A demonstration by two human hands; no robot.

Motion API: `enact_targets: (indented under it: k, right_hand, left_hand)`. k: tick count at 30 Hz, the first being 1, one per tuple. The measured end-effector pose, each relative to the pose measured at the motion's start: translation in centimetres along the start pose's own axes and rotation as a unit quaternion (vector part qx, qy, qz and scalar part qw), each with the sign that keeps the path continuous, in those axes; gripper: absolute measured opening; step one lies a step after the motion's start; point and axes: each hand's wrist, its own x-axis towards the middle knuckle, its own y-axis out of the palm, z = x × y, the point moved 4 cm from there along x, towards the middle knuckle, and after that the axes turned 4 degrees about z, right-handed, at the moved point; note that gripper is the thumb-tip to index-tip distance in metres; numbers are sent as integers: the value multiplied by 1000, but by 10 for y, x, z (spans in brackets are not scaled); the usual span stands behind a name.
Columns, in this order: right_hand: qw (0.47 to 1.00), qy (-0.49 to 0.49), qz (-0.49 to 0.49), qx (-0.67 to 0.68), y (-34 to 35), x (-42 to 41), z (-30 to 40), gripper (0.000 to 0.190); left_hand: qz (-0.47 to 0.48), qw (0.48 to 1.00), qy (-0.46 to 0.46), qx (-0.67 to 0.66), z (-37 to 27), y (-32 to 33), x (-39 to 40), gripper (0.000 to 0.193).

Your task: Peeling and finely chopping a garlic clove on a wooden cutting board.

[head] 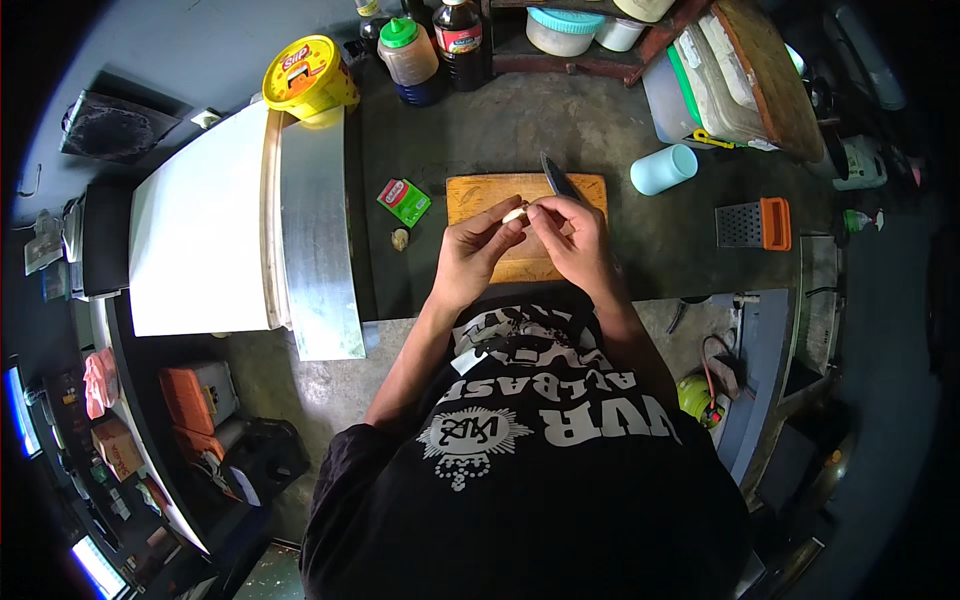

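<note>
Above a wooden cutting board (517,266), my left hand (476,251) and my right hand (581,240) meet with a small pale piece, apparently a garlic clove (515,216), between their fingertips. The left thumb and fingers grip it, while my right fingertips pinch at its upper right end. Beyond my right hand lies a kitchen knife (556,177), its dark blade pointing away over the board's far edge; the handle is hidden. Left of the board are a green and red seasoning packet (404,202) and a small garlic bulb or clove (400,239).
A light blue cup (660,171) lies on its side to the right, near a box grater with an orange end (756,224). Sauce bottles (459,45) and a yellow tub (311,79) stand at the back left; plastic containers (675,97) are at the back right.
</note>
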Motion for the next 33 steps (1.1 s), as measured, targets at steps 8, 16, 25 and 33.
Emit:
enact_targets:
  k: [8,16,25,33]
  right_hand:
    - [998,49,-3,30,3,0,-18,10]
    - [999,33,2,4,5,-1,-15,10]
    - [987,85,6,139,8,-4,-27,13]
    - [993,-95,-44,-48,2,4,-4,11]
  left_hand:
    - [-10,1000,-3,18,-2,4,0,34]
    - [-30,999,28,26,4,5,-1,33]
    - [-10,986,-3,-166,6,5,1,29]
    - [-32,991,-25,-131,8,1,1,30]
